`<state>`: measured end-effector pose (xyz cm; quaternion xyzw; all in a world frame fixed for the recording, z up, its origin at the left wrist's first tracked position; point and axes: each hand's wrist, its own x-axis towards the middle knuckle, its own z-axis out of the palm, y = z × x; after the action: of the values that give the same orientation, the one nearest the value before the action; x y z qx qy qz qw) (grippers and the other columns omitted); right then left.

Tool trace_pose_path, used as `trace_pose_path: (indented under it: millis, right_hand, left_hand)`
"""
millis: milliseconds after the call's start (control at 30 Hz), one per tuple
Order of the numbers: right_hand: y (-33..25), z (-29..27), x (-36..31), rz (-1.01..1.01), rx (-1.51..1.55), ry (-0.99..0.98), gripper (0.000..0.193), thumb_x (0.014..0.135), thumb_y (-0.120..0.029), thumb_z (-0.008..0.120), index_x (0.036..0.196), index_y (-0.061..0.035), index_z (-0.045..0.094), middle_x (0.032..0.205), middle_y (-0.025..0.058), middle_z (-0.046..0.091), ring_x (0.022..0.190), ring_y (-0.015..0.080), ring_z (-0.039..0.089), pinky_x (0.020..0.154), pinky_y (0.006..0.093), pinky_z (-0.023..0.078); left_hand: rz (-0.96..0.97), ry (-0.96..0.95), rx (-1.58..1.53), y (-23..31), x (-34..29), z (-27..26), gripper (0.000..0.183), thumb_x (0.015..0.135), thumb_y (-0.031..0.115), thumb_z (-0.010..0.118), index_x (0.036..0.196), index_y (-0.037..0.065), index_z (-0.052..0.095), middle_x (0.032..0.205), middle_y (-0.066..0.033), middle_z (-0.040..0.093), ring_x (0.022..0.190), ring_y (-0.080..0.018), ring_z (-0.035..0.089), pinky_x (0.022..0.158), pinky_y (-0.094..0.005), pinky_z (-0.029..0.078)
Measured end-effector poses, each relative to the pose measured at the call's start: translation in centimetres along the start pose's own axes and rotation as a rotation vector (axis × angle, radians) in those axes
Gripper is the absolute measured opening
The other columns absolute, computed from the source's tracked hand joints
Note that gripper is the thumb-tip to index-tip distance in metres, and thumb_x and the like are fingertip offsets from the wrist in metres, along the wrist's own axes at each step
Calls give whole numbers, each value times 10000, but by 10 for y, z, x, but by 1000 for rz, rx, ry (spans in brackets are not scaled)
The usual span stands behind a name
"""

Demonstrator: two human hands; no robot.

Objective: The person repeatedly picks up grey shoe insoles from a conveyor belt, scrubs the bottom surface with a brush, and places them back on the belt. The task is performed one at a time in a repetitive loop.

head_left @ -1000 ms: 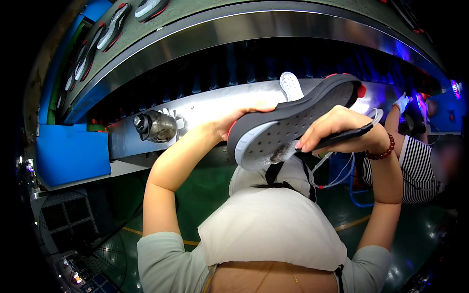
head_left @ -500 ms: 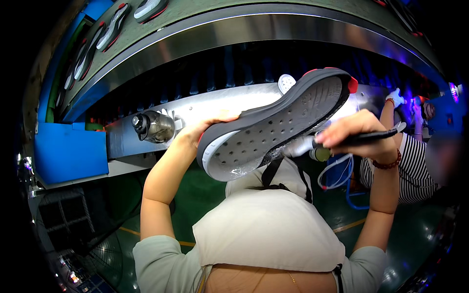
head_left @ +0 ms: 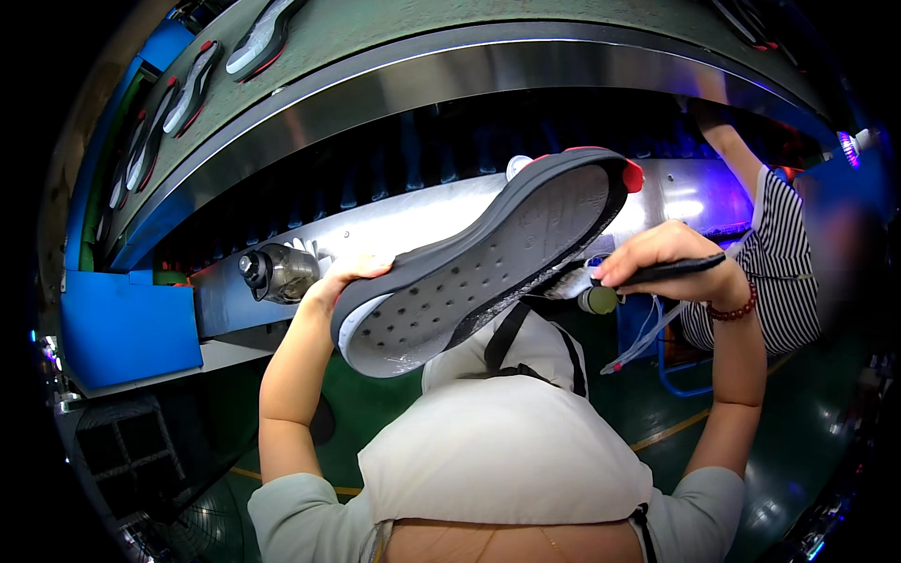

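A grey and black shoe sole (head_left: 479, 272) with a red tip at its far right end is held up, tilted, over my lap. My left hand (head_left: 352, 278) grips its left end, fingers over the far black rim. My right hand (head_left: 678, 255) is closed around the black handle of a brush (head_left: 574, 280). Its pale bristles are at the sole's near right edge; I cannot tell if they touch. White, wet-looking streaks run along that near edge and at the sole's left end.
Ahead is a green conveyor belt (head_left: 394, 42) carrying several soles (head_left: 194, 89) at its left. A dark bottle (head_left: 286, 272) stands on the metal shelf (head_left: 380, 214). A small green-topped container (head_left: 598, 300) is below the brush. At right, a co-worker in a striped shirt (head_left: 784, 272) reaches toward the belt.
The sole has shifted left and slightly down; the brush now sits further along its edge toward the red end. Soles on the belt have moved left. The co-worker's arm now reaches further up.
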<state>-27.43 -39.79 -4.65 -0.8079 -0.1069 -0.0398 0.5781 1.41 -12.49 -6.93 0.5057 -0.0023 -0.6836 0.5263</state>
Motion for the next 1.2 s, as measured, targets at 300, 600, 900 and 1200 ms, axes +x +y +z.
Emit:
trace_pose_path:
  millis: [300, 600, 900, 1200]
  right_hand:
    - [-4, -15, 0, -17, -113, -84, 169, 692, 18, 662, 858, 22, 630, 890, 149, 651, 871, 270, 633, 750, 328, 502]
    - [7, -34, 0, 115, -41, 23, 193, 699, -4, 664, 889, 12, 638, 844, 123, 655, 798, 196, 628, 712, 267, 490]
    - [1, 38, 75, 238, 259, 470, 200, 820, -115, 571, 676, 24, 567, 578, 41, 575, 505, 82, 545, 484, 216, 428]
    - [25, 43, 93, 430, 342, 594, 245, 839, -163, 553, 652, -5, 536, 569, 17, 533, 471, 72, 543, 440, 175, 434]
  left_hand:
    - [-4, 16, -5, -1, -1, -13, 327, 712, 170, 672, 986, 4, 603, 955, -105, 618, 852, -181, 594, 764, -296, 481]
    - [36, 34, -18, -2, 7, -21, 319, 715, 163, 668, 984, 4, 603, 953, -104, 618, 852, -180, 594, 765, -297, 480]
    - [150, -104, 68, -11, 55, 62, 395, 797, 211, 580, 1117, -10, 509, 980, -127, 602, 839, -169, 597, 745, -282, 493]
    - [124, -143, 168, -15, 63, 72, 472, 826, 295, 531, 1173, -17, 457, 1006, -156, 587, 829, -206, 610, 744, -309, 511]
